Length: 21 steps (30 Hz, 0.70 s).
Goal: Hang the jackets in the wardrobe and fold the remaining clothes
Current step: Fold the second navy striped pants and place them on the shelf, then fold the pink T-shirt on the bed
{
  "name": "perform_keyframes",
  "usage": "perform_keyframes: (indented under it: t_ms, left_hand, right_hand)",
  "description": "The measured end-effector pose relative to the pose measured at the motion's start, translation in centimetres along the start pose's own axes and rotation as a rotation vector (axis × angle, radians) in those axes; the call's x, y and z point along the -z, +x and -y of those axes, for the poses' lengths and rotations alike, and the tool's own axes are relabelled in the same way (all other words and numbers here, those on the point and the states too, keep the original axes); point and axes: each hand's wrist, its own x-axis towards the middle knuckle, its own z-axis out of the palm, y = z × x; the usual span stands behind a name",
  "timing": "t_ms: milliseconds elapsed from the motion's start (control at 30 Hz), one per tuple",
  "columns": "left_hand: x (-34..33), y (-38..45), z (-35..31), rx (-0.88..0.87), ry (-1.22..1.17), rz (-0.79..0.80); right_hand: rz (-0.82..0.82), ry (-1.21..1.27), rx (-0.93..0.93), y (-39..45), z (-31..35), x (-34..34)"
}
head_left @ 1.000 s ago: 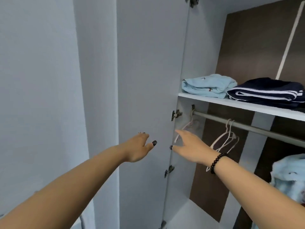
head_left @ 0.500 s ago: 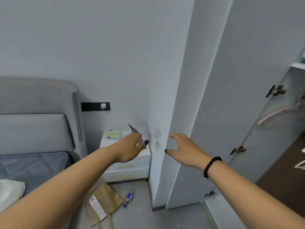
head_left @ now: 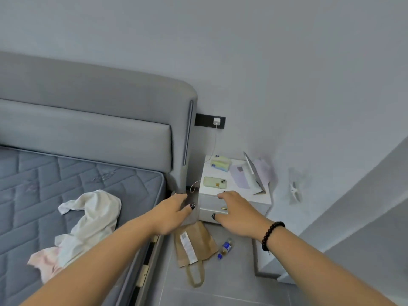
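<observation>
Both arms extended forward, nothing held: left hand [head_left: 171,214] with fingers relaxed and apart, grip empty; right hand [head_left: 237,214], beaded bracelet at the wrist, likewise loose and empty. The crumpled white-and-pink cloth garment [head_left: 82,226] lies on the grey quilted mattress [head_left: 44,180], left of both hands and untouched. A flat brown paper bag [head_left: 194,244] lies on the grey tiled floor [head_left: 231,283] below the hands.
</observation>
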Motion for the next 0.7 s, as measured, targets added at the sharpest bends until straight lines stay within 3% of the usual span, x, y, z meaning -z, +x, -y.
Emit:
perform_keyframes:
  t_ms: [367, 700]
  left_hand:
    - [5.7, 2.8, 19.4, 0.292, -0.187, -0.022]
    - [3.5, 5.6, 32.4, 0.598, -0.392, -0.092]
  right_hand:
    - [0.262, 0.013, 0.045, 16.6, 10.9, -11.2]
    - [0.534, -0.042, 0.047, 29.2, 12.7, -20.0]
